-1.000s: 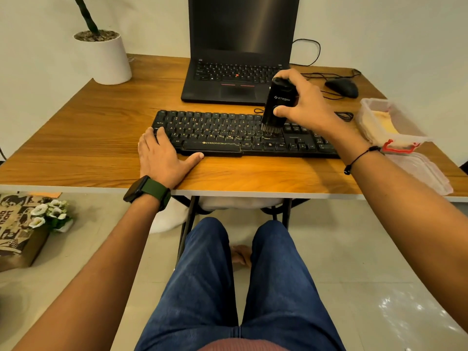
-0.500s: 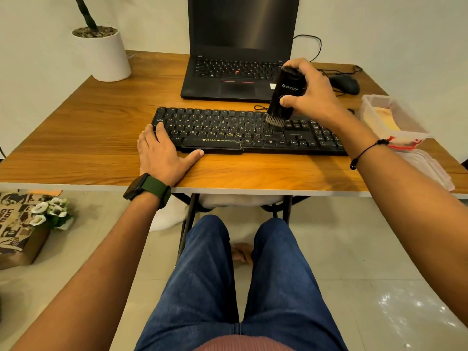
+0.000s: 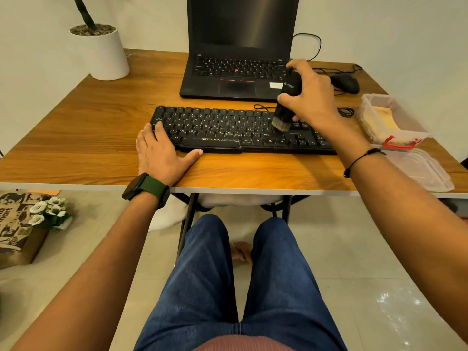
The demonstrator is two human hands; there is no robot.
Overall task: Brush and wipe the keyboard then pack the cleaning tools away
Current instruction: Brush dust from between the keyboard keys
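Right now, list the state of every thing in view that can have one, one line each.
Laptop: lid open, screen dark.
Keyboard: flat on the table, being brushed.
Brush: upright, bristles down on the keys.
Right hand: grips the brush.
Left hand: flat, steadying the keyboard's left end.
Plastic box: open.
Lid: off, lying beside the box.

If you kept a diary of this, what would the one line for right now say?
step: brushing | right hand: grips brush, bristles on keyboard | left hand: flat, steadying keyboard's left end | container: open
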